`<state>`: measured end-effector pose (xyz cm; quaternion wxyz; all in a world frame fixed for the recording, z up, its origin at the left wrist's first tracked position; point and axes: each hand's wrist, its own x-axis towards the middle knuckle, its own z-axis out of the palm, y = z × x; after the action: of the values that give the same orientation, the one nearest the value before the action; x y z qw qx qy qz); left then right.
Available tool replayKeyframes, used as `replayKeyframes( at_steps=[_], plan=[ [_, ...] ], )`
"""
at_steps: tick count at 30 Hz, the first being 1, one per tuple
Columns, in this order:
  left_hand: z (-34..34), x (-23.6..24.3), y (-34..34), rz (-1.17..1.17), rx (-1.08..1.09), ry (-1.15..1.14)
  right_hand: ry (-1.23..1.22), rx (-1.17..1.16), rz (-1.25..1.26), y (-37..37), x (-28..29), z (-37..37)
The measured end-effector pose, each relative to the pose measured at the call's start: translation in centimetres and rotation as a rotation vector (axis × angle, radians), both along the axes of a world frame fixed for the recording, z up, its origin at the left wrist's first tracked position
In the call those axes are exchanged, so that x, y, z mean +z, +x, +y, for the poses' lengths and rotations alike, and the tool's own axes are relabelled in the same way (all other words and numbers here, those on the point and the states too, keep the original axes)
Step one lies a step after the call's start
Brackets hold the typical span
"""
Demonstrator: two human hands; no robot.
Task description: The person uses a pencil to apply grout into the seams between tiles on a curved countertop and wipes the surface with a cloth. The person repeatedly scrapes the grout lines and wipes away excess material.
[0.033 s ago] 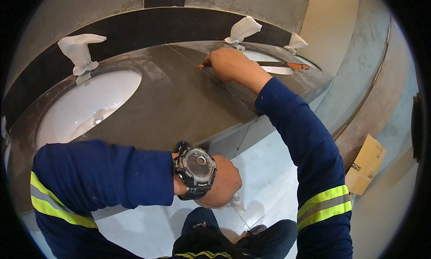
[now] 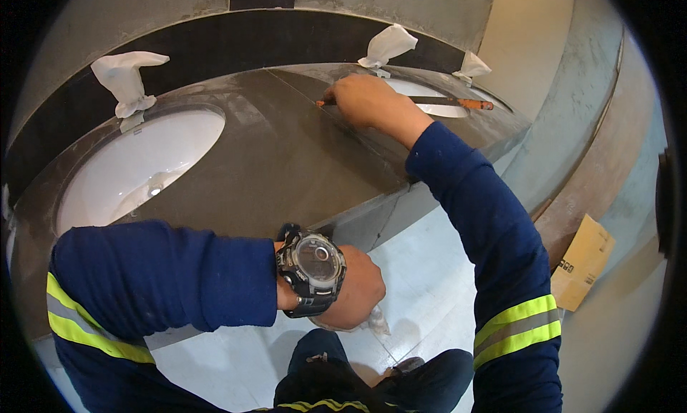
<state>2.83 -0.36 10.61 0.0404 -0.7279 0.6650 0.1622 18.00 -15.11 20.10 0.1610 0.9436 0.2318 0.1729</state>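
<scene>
My right hand (image 2: 365,102) is closed around a thin dark blade (image 2: 436,101) with orange ends, low over the grey stone-look countertop (image 2: 279,163). One orange end pokes out to the left of my fingers, beside a thin joint line in the top. The longer part reaches right, across the far basin. In front of the counter's edge, my left hand (image 2: 354,291) is curled closed, with a black watch on its wrist. A crumpled clear plastic bag (image 2: 379,321) shows below its fingers, seemingly gripped there; the palm is hidden.
A white oval basin (image 2: 164,145) is set in the counter at left, another basin (image 2: 427,91) behind my right hand. White-wrapped taps (image 2: 125,80) stand along the back edge. A piece of cardboard (image 2: 583,263) leans at the right. My knees (image 2: 315,370) are below the counter front.
</scene>
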Motion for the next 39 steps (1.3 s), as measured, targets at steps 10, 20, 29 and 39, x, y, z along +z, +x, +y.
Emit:
replayKeyframes(
  at_steps=[10,20,29,39],
  plan=[
    [0.4,2.0,-0.9,-0.022,0.036,0.121,0.07,0.039,0.079,-4.7,-0.2,-1.8],
    [0.0,2.2,-1.3,-0.02,0.041,0.112,0.143,0.01,0.116,-17.3,-0.3,-6.9],
    [-0.3,1.3,-0.9,0.005,0.013,0.037,0.42,-0.212,0.037,-25.3,1.4,-9.8],
    [-0.3,1.7,-1.7,-0.026,0.058,0.119,0.285,-0.023,-0.101,-22.3,-1.8,-8.6]
  ],
)
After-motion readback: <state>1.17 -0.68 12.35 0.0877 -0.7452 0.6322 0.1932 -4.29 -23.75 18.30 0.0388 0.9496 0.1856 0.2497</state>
